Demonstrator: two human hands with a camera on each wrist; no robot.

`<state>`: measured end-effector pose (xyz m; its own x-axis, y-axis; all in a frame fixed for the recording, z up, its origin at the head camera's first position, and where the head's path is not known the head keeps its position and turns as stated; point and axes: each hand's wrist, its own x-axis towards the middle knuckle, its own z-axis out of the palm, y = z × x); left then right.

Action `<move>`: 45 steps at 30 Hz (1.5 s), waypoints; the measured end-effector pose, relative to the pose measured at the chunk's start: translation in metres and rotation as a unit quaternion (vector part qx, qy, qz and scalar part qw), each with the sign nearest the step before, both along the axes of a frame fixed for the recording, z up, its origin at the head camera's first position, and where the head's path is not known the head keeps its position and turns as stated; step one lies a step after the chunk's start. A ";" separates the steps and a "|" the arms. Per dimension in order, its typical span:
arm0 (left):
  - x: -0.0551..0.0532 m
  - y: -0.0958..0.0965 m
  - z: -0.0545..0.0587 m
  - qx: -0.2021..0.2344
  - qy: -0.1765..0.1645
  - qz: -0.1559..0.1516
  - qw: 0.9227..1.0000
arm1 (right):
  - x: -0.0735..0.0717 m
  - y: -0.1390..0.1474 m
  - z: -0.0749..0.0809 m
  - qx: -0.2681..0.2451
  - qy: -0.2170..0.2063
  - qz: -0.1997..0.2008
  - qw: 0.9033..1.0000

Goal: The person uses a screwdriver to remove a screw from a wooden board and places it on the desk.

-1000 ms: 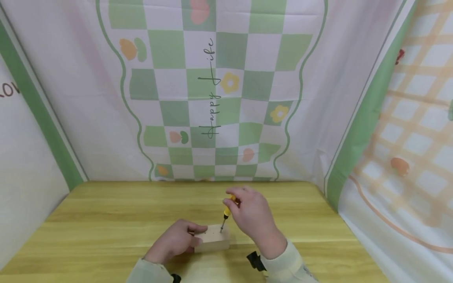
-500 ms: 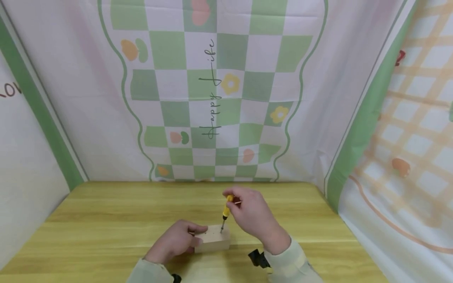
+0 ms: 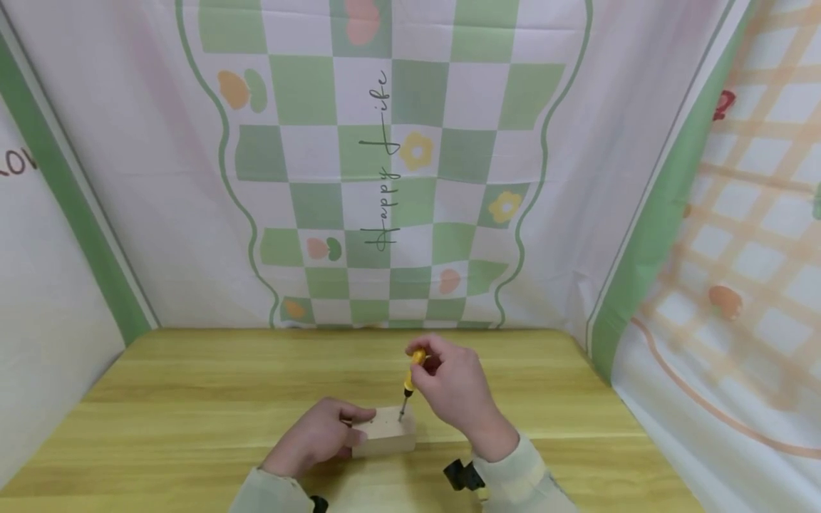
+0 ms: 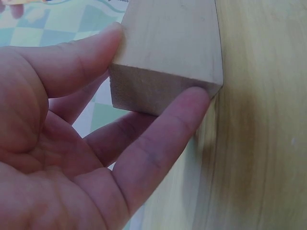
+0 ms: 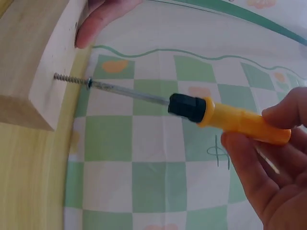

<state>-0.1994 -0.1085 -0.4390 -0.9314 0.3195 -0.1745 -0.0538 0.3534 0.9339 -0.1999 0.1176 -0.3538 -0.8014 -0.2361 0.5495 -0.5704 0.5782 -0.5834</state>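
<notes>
My right hand point(image 3: 458, 385) holds a screwdriver point(image 5: 240, 120) by its yellow handle, thumb and fingers pinching it near the butt end. The screwdriver's shaft slants down to the head of a screw point(image 5: 72, 79), whose point sits in the top face of a wooden block point(image 3: 391, 443). Most of the screw's thread shows above the wood. My left hand point(image 3: 323, 431) grips the block's left end; in the left wrist view the thumb point(image 4: 81, 62) lies along one edge and a finger point(image 4: 163, 143) presses the end face. Small dark holes mark the block's top.
The block lies on a wood-grain table point(image 3: 212, 385). Behind it hangs a green-and-white checked cloth point(image 3: 417, 92), with more printed cloth at the right side point(image 3: 737, 285). A black wrist strap piece point(image 3: 463, 475) shows beside the right sleeve.
My right hand shifts slightly and its fingers change position around the screwdriver handle. The screwdriver tip stays at the screw; the left hand and block keep their place.
</notes>
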 end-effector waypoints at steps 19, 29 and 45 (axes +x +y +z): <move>-0.001 -0.001 0.000 -0.011 0.007 -0.008 1.000 | 0.005 -0.009 -0.010 -0.051 0.051 -0.008 0.997; 0.001 0.000 0.001 -0.006 0.010 -0.006 1.000 | 0.005 -0.001 0.003 0.092 0.067 -0.049 0.992; 0.001 -0.001 -0.001 -0.007 0.017 -0.004 1.000 | -0.002 0.012 0.019 0.117 -0.041 0.017 0.992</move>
